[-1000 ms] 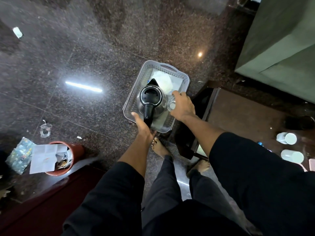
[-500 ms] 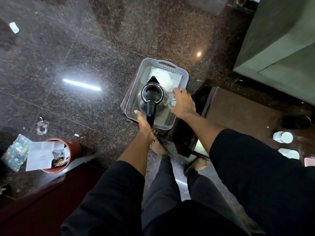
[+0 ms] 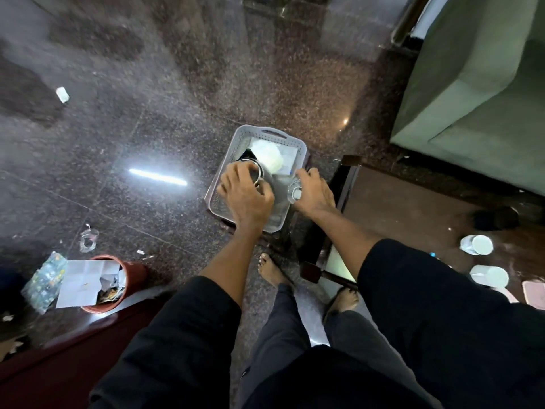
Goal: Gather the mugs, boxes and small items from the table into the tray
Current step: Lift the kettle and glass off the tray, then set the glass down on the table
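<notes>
Your dark brown desk [image 3: 413, 208] at four o'clock carries two white mugs [image 3: 479, 245] lying near its right edge, while the speckled floor [image 3: 177, 113] bears the grey tray [image 3: 299, 144] at centre and a red bin [image 3: 132, 268] at eight o'clock.

The scene is seen from one head-worn wide-angle camera, aimed steeply down past the wearer's sleeves and legs. The floor [image 3: 147, 119] is viewed from standing height, with the tray [image 3: 298, 149] at mid-frame. The worktop [image 3: 413, 214] is cut off at the right edge. No second view is given.
</notes>
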Action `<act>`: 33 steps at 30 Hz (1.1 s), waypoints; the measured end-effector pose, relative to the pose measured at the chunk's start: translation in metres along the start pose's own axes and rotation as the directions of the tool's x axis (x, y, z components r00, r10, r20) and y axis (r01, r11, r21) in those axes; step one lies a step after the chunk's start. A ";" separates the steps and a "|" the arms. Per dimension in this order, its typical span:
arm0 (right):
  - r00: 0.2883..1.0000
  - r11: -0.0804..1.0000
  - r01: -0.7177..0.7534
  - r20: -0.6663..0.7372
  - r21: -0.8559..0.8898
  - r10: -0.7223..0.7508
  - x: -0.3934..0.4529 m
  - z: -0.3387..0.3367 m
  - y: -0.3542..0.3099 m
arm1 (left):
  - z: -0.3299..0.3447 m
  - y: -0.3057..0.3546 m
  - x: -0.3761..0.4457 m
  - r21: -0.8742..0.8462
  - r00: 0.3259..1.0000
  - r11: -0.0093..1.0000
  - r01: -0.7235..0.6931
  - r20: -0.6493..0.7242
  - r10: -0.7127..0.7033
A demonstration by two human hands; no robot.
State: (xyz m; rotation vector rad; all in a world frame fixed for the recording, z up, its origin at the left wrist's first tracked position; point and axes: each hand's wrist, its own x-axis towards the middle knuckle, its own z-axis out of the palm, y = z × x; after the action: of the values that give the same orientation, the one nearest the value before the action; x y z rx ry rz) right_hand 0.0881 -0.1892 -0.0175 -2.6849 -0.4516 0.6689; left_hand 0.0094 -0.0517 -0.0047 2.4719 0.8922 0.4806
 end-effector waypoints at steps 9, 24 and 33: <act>0.998 1.000 -0.010 -0.057 -0.006 0.009 -0.059 -0.058 0.105 | 0.042 0.098 -0.074 0.067 0.730 0.886 -0.459 0.597 0.333; 0.923 0.933 -0.308 -0.179 0.188 0.340 -0.134 -0.132 0.318 | 0.167 0.283 -0.189 -0.146 0.501 0.774 -0.616 0.686 0.528; 0.907 0.916 -0.345 -0.179 0.202 0.381 -0.107 -0.110 0.422 | 0.278 0.320 -0.226 -0.126 0.477 0.749 -0.651 0.700 0.532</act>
State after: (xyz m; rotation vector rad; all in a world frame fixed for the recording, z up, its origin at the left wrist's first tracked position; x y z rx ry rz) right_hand 0.1459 -0.6335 -0.0496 -2.6603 0.1649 0.4757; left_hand 0.1352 -0.5044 -0.1020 2.7160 -0.3008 -0.3789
